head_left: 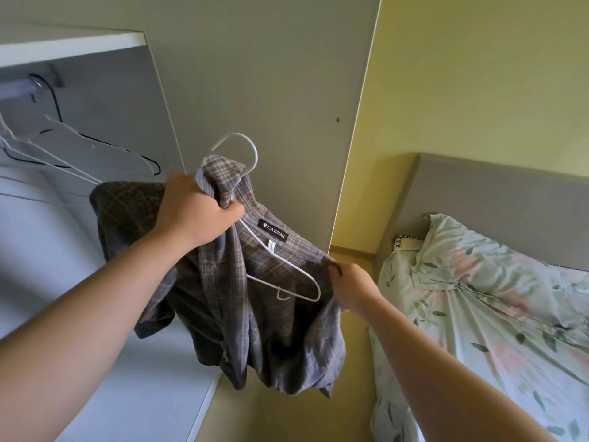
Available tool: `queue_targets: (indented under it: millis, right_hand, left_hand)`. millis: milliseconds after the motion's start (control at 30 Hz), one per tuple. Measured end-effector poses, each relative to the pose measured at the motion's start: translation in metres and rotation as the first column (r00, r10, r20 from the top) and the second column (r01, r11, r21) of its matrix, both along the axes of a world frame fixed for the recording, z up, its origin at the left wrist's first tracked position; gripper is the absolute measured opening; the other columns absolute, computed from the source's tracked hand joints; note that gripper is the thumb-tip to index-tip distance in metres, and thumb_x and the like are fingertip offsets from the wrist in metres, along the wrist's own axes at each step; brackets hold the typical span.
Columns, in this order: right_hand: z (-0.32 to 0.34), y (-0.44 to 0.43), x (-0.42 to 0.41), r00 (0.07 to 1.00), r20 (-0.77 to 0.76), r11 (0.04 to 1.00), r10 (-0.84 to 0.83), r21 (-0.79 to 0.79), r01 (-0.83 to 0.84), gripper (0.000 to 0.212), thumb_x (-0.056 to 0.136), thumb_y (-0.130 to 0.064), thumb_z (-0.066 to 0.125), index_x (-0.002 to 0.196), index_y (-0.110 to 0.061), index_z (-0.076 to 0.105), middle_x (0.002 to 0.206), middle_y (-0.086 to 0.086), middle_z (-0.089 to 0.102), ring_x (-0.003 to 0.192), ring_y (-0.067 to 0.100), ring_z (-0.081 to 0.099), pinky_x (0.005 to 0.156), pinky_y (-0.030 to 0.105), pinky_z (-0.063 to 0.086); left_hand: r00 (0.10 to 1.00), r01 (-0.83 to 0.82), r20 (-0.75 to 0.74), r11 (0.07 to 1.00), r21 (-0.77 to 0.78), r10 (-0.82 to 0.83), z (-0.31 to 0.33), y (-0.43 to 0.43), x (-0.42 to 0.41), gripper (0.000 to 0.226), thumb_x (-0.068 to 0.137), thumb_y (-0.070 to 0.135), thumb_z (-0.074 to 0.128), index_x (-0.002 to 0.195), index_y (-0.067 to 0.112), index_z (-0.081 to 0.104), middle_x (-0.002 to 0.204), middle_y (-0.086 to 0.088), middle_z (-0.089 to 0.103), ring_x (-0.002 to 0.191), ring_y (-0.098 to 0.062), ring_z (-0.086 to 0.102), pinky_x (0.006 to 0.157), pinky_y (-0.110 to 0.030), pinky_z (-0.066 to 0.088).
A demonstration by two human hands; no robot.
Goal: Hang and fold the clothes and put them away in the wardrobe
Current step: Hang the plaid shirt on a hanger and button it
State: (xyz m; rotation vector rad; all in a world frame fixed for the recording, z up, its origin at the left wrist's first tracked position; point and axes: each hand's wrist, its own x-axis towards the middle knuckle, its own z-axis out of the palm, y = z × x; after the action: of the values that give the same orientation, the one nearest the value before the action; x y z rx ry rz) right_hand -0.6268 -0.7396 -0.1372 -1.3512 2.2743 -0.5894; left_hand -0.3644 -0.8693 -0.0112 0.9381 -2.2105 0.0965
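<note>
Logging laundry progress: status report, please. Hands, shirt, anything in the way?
Left hand grips plaid shirt at collar, with white hanger. Right hand pinches shirt's shoulder. Hanger arm exposed; shirt not yet on rail. Spare hangers on rail, leftward.

Grey-brown plaid shirt, white hanger, floral pale-green bedding

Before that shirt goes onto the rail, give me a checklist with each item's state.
1. Left hand grips the plaid shirt by its bunched collar at the white hanger's neck: ok.
2. Hanger's right arm seated in the shoulder: not ok. It lies bare inside the open shirt, and the right hand pinches the fabric beside it.
3. Hanger's other arm inside the shirt: cannot tell, hidden by cloth.
4. Hook clear of cloth: ok.
5. Free spot on the wardrobe rail beside the bare hangers: cannot tell.
</note>
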Motion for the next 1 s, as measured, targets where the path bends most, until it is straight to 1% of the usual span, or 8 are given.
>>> queue_targets:
  millis: [67,233,433,567,700,833,900,1000]
  right_hand:
    - [0.01,-0.004,-0.001,0.999,0.002,0.996,-0.047,-0.072,0.047,0.037,0.107,-0.037,0.037,0.101,-0.013,0.064,0.09,0.008,0.068,0.081,0.033,0.066,0.072,0.036,0.055]
    - [0.055,-0.02,0.017,1.0,0.029,0.972,-0.005,-0.235,0.012,0.032,0.105,-0.038,0.043,0.085,-0.018,0.058,0.078,-0.001,0.059,0.076,0.025,0.057,0.061,0.029,0.036]
    - [0.101,-0.022,0.072,0.942,0.268,0.888,0.201,-0.456,-0.06,0.033,0.098,-0.04,0.059,0.078,-0.015,0.063,0.07,0.0,0.066,0.061,0.012,0.057,0.057,0.029,0.045]
    - [0.091,-0.012,0.076,0.914,-0.001,0.884,0.406,-0.254,-0.393,0.017,0.094,-0.04,0.065,0.102,-0.025,0.066,0.097,-0.002,0.064,0.09,0.018,0.06,0.081,0.037,0.053]
    - [0.081,-0.012,0.074,0.885,-0.432,0.911,0.173,-0.272,-0.311,0.031,0.096,-0.046,0.058,0.124,-0.032,0.061,0.121,0.001,0.05,0.115,0.027,0.04,0.098,0.043,0.033]
    - [0.083,-0.023,0.082,0.939,-0.156,0.909,0.306,-0.246,-0.337,0.021,0.104,-0.045,0.044,0.1,-0.024,0.042,0.083,-0.002,0.061,0.083,0.031,0.06,0.09,0.047,0.046]
    - [0.081,-0.027,0.088,0.946,-0.161,0.897,0.282,-0.306,-0.319,0.025,0.105,-0.045,0.043,0.093,-0.025,0.036,0.071,-0.005,0.056,0.07,0.032,0.058,0.074,0.044,0.048]
    - [0.08,-0.033,0.095,0.964,-0.189,0.887,0.186,-0.389,-0.247,0.025,0.105,-0.045,0.044,0.092,-0.024,0.038,0.068,-0.007,0.057,0.063,0.026,0.057,0.077,0.045,0.049]
  left_hand:
    - [0.999,-0.047,0.022,0.999,0.002,0.047,-0.008,0.0,0.001,0.038,0.077,0.026,0.057,0.049,0.009,0.038,0.042,0.004,0.045,0.045,-0.022,0.048,0.065,-0.035,0.047]
    - [0.99,-0.132,-0.04,0.99,0.05,0.134,-0.026,0.005,0.0,0.043,0.075,0.035,0.063,0.046,0.013,0.039,0.035,0.007,0.042,0.032,-0.004,0.042,0.038,-0.015,0.031]
    - [0.967,-0.241,-0.042,0.954,0.179,0.252,-0.035,0.019,-0.015,0.045,0.087,0.052,0.064,0.067,0.012,0.057,0.051,0.004,0.051,0.052,-0.027,0.054,0.048,-0.027,0.032]
    - [0.968,-0.01,-0.233,0.937,0.35,0.097,-0.028,0.021,-0.007,0.04,0.086,0.057,0.061,0.077,0.018,0.063,0.073,0.002,0.067,0.076,-0.023,0.066,0.071,-0.038,0.054]
    - [0.94,0.213,-0.328,0.906,0.365,-0.089,-0.028,0.025,0.004,0.033,0.091,0.038,0.071,0.065,0.031,0.053,0.069,0.015,0.059,0.072,-0.006,0.061,0.068,-0.026,0.044]
    - [0.939,0.213,-0.336,0.897,0.388,-0.077,-0.034,0.023,0.009,0.024,0.084,0.029,0.076,0.071,0.042,0.062,0.077,0.023,0.066,0.08,0.006,0.063,0.069,-0.007,0.042]
    - [0.936,0.191,-0.351,0.874,0.448,-0.025,-0.039,0.018,0.015,0.013,0.081,0.032,0.074,0.076,0.04,0.065,0.08,0.019,0.068,0.081,0.006,0.064,0.071,-0.01,0.045]
    - [0.947,0.059,-0.31,0.899,0.433,0.087,-0.05,0.011,0.039,0.011,0.084,0.02,0.071,0.092,0.027,0.07,0.084,0.009,0.072,0.08,-0.002,0.066,0.071,-0.021,0.05]
